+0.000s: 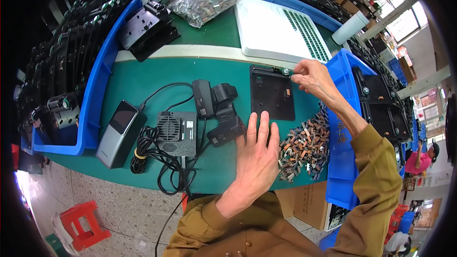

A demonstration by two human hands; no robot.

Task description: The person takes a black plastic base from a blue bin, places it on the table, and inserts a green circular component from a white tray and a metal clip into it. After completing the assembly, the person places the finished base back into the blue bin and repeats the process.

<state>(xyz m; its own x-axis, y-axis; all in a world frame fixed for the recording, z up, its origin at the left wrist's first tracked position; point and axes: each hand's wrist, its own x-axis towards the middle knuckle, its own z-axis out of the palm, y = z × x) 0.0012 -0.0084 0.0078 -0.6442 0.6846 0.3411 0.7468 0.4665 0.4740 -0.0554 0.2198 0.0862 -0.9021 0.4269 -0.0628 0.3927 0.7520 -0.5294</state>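
Observation:
A flat black plastic panel [270,96] lies on the green table mat, with a small round silvery-green part [285,72] at its upper right corner. My right hand [313,79] is at that corner, its thumb and fingers closed in a pinch; whatever sits between them is too small to make out. Fingers stretched out, my left hand [259,157] rests at the panel's lower edge and holds nothing. To the right of my left hand is a heap of small copper-coloured and dark clips [305,150]. One copper-coloured piece [288,92] shows on the panel.
Left of the panel stand black strapped devices [215,109], a vented grey box [177,133] with coiled cables, and a power bank [122,133]. Blue bins of black panels flank both sides [90,114] [342,162]. Behind are a white tray [266,28], a bag of parts [204,7] and a white bottle [350,27].

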